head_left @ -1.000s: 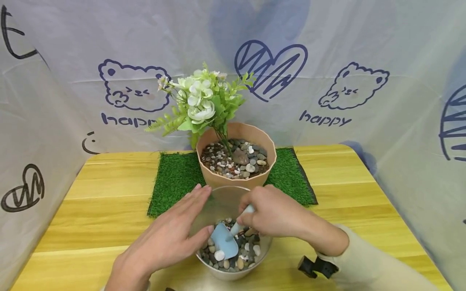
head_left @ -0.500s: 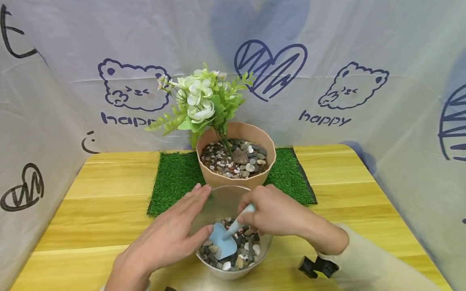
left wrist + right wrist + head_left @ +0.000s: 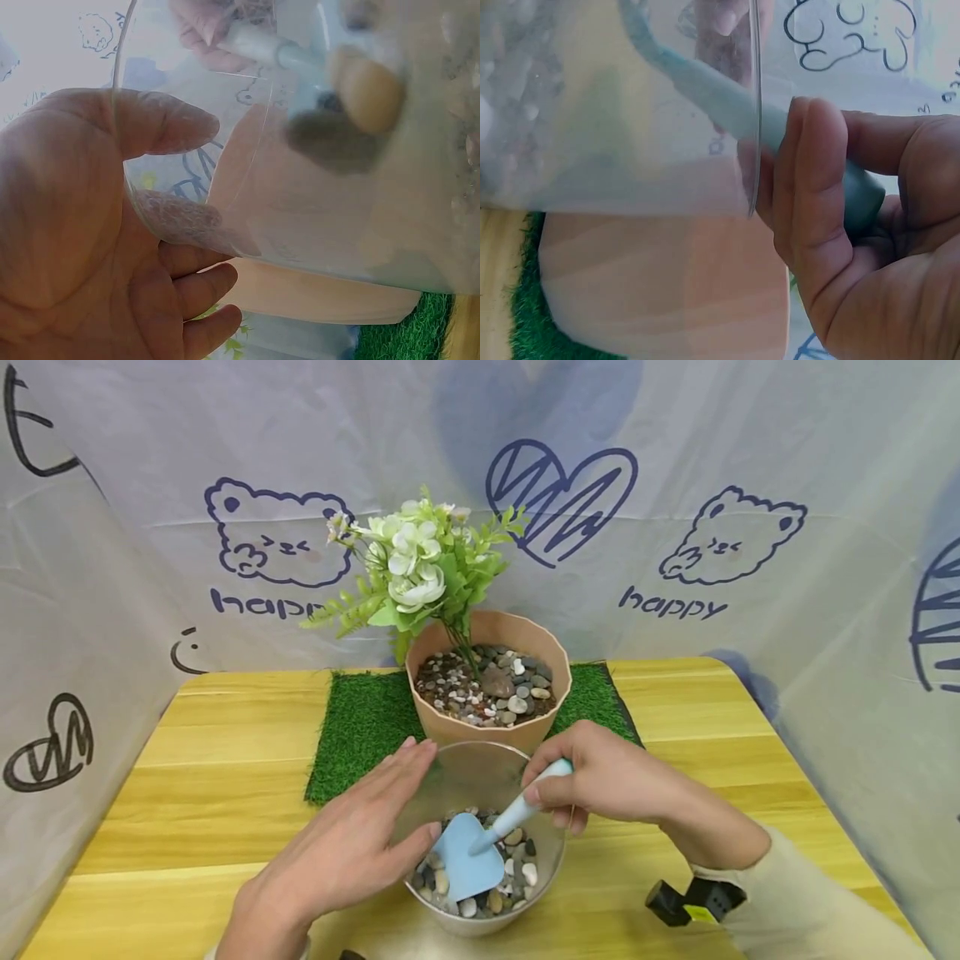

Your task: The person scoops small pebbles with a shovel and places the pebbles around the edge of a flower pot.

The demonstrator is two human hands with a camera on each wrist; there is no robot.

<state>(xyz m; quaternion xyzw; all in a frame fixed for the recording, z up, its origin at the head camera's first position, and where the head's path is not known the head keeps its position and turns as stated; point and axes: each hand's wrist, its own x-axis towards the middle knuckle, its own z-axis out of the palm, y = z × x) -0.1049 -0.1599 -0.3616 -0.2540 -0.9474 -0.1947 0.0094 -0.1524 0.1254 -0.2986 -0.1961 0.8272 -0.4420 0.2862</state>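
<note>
My right hand [image 3: 600,772] grips the handle of a light blue toy shovel [image 3: 472,860]. Its blade lies low in a clear plastic tub [image 3: 517,906], over a layer of mixed pebbles [image 3: 495,902]. In the right wrist view the curled fingers hold the handle's end [image 3: 864,199] just past the tub's rim. My left hand [image 3: 337,839] steadies the tub from its left side, thumb toward the near part and fingers along the far part. The left wrist view has the thumb [image 3: 169,124] lapping the rim, with several fingers bent beside the wall.
Right behind the tub stands a peach planter [image 3: 480,731] of soil and stones with white artificial flowers [image 3: 416,556]. It sits on a green turf mat [image 3: 360,735] on the wooden table [image 3: 187,793]. A printed curtain [image 3: 450,435] hangs around the back and sides.
My right hand has moved right and slightly up, drawing the shovel handle with it. The blade has shifted over the pebbles and shows larger. My left hand stays in place.
</note>
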